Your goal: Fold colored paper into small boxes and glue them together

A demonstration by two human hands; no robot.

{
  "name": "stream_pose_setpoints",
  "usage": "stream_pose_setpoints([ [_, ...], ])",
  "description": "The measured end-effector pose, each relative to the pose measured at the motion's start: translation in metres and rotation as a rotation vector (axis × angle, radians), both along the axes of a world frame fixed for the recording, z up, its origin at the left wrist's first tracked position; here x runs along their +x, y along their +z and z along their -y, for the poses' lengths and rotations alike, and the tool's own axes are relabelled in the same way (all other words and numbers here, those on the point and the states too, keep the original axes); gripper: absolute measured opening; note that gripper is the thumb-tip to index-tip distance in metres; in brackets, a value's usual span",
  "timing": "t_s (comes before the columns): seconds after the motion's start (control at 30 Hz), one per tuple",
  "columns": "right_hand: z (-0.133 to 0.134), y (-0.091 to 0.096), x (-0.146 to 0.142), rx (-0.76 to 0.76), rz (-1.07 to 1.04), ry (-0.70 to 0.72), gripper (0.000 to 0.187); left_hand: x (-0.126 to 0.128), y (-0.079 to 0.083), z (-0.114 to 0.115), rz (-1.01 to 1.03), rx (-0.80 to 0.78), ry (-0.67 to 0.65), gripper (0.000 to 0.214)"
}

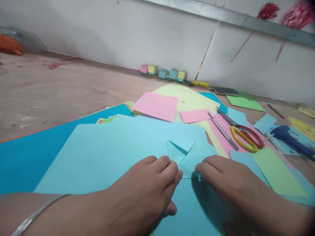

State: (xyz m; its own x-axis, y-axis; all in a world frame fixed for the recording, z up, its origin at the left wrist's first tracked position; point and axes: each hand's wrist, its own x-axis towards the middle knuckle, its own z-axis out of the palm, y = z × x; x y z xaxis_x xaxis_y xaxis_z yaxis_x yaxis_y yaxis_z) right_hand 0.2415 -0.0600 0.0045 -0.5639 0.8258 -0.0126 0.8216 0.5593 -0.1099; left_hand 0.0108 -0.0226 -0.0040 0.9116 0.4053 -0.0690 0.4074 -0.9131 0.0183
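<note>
A small light blue piece of paper [194, 160] with folded, pointed flaps lies on a larger light blue sheet [108, 147]. My left hand [152, 183] rests at its left side, fingers curled together against the paper, the thumb showing below. On the other side, my right hand [221, 177] has its fingers bent and pinched at the right part of the same piece, casting a shadow underneath. The fingertips of both hands partly cover the folds and lower edge.
To the right lie scissors [246, 134] with red and yellow handles, a grey cutter or pen [223, 131] and a blue glue gun [292, 141]. Pink paper [157, 106] and a green strip [278, 170] lie around. Small paper cubes [162, 73] line the wall.
</note>
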Motion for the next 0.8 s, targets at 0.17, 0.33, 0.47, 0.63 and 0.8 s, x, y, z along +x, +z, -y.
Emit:
stream_pose_setpoints([
  [0.17, -0.014, 0.006, -0.004, -0.181, 0.009, -0.171, 0.013, -0.001, -0.002, 0.001, 0.018, 0.02, -0.013, 0.042],
  [0.33, -0.021, 0.007, -0.007, -0.29, -0.05, -0.208, 0.015, 0.002, 0.001, -0.001, 0.052, 0.049, -0.067, 0.067],
  [0.47, -0.022, 0.006, -0.004, -0.273, -0.04, -0.18, 0.014, 0.005, 0.0, -0.005, 0.031, 0.03, -0.059, 0.077],
  [0.63, -0.011, 0.002, -0.004, -0.072, 0.077, -0.069, 0.013, 0.005, -0.002, -0.007, 0.032, 0.025, -0.042, 0.079],
  [0.8, 0.025, -0.008, -0.012, 0.469, 0.29, 0.201, 0.037, 0.003, -0.005, -0.006, 0.05, 0.025, -0.043, 0.076],
])
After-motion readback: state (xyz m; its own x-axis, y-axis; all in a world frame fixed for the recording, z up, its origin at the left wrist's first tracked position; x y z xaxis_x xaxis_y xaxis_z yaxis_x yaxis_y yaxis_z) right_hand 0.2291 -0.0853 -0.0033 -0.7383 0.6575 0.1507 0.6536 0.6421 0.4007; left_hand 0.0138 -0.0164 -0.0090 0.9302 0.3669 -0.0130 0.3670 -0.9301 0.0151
